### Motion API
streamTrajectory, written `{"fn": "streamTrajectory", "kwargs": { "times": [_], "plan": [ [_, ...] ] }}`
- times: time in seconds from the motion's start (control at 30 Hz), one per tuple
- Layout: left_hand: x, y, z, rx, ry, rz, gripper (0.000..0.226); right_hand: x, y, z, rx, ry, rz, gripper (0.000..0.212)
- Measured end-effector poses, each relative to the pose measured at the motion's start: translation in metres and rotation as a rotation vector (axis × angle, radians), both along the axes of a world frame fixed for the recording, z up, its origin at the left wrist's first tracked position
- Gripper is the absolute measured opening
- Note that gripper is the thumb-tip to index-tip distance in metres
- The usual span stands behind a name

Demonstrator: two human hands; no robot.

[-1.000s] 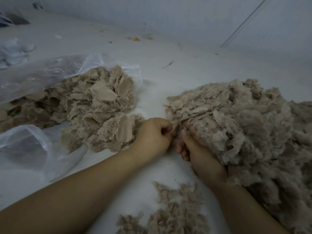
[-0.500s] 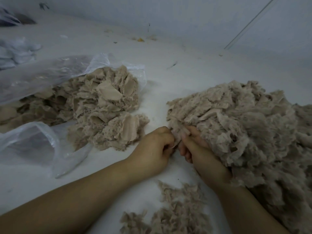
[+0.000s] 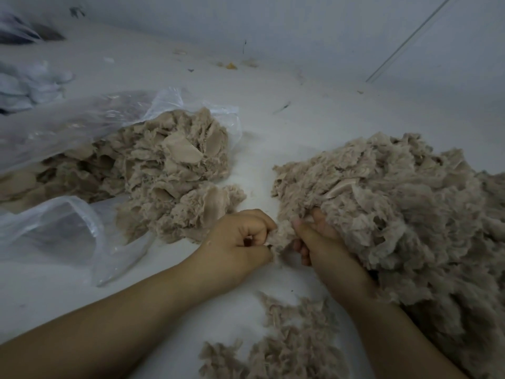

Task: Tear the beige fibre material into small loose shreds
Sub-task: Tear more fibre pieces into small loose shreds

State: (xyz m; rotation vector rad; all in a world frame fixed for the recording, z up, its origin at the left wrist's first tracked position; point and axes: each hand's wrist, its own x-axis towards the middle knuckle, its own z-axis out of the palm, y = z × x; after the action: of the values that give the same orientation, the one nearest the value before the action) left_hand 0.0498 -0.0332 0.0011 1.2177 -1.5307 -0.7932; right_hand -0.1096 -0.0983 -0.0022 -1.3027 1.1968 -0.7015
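Observation:
A small tuft of beige fibre [image 3: 281,237] is stretched between my two hands at the centre. My left hand [image 3: 237,242] pinches its left end with curled fingers. My right hand [image 3: 319,242] grips the other end, its fingers partly buried under the edge of a big fluffy pile of shredded fibre [image 3: 404,214] on the right. A heap of coarser, flatter beige pieces [image 3: 169,176] spills from a clear plastic bag [image 3: 82,124] on the left.
Loose shreds [image 3: 284,348] lie on the white surface near the bottom edge between my forearms. Another clear plastic bag [image 3: 62,231] lies flat at the left. Crumpled white material [image 3: 30,86] sits far left. A white wall [image 3: 300,31] closes the back.
Both hands have drawn slightly toward me from the pile's edge, and the tuft between them has pulled out into view.

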Motion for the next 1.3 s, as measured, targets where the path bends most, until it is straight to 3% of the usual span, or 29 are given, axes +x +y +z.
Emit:
{"fn": "streamTrajectory", "kwargs": {
  "times": [0.23, 0.37, 0.43, 0.53, 0.73, 0.8, 0.83, 0.9, 0.93, 1.03, 1.07, 1.17, 1.3],
  "plan": [
    [-0.010, -0.012, -0.006, -0.005, 0.083, 0.083, 0.030, -0.007, 0.004, -0.002, -0.174, -0.093, 0.053, 0.040],
    [-0.022, -0.010, -0.008, -0.018, 0.059, 0.065, 0.030, -0.004, 0.006, -0.001, -0.146, -0.277, 0.109, 0.012],
    [-0.025, -0.006, -0.009, -0.014, 0.052, 0.060, 0.028, -0.003, 0.005, -0.001, -0.132, -0.277, 0.141, 0.028],
    [-0.026, -0.002, -0.010, -0.007, 0.075, 0.050, 0.030, -0.004, 0.002, -0.003, -0.174, -0.206, 0.164, 0.031],
    [-0.016, 0.005, -0.008, 0.141, 0.454, 0.110, 0.021, -0.008, 0.003, -0.008, -0.177, -0.070, 0.011, 0.027],
    [-0.010, 0.008, -0.007, 0.150, 0.565, 0.121, 0.018, -0.009, 0.001, -0.009, -0.164, -0.017, -0.023, 0.047],
    [-0.008, 0.009, -0.006, 0.160, 0.607, 0.119, 0.017, -0.009, 0.001, -0.007, -0.166, -0.022, -0.018, 0.047],
    [-0.006, 0.007, -0.005, 0.201, 0.644, 0.115, 0.010, -0.006, 0.006, 0.000, -0.171, -0.075, 0.079, 0.023],
    [-0.006, 0.005, -0.003, 0.222, 0.656, 0.104, 0.005, -0.004, 0.007, 0.003, -0.174, -0.096, 0.121, 0.031],
    [-0.009, -0.004, 0.000, 0.276, 0.737, 0.059, 0.006, -0.004, 0.008, 0.005, -0.191, -0.160, 0.140, 0.029],
    [-0.011, -0.006, 0.000, 0.291, 0.755, 0.041, 0.007, -0.006, 0.009, 0.005, -0.191, -0.185, 0.143, 0.039],
    [-0.012, -0.007, -0.005, 0.304, 0.648, 0.039, 0.025, -0.008, 0.010, 0.006, -0.267, -0.222, 0.195, 0.046],
    [-0.013, -0.003, -0.007, 0.316, 0.423, 0.048, 0.024, -0.006, 0.008, 0.001, -0.228, -0.257, 0.219, 0.045]
  ]
}}
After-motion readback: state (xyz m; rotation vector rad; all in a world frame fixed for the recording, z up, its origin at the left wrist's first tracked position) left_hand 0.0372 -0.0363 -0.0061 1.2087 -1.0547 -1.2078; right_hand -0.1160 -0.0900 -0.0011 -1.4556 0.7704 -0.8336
